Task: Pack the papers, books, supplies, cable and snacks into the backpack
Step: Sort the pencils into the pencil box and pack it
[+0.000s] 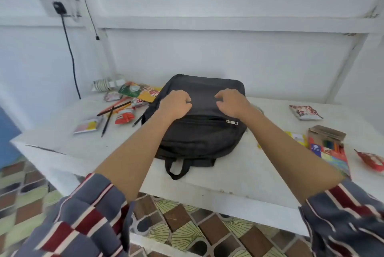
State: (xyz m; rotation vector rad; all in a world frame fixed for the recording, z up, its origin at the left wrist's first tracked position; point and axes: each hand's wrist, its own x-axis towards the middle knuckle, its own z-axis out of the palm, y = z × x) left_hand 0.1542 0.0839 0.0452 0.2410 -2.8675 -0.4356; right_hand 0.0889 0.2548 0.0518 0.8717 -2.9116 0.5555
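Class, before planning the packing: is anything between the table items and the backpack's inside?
Yes. The backpack lies flat with no opening showing; its front zipper looks shut. The left hand and right hand rest on top, fingers curled.

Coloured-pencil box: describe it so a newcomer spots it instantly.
Start at the black backpack mid-table and look right. The coloured-pencil box lies near the front edge: brown cardboard flap open, coloured tips showing, unlike the red snack packet beside it.
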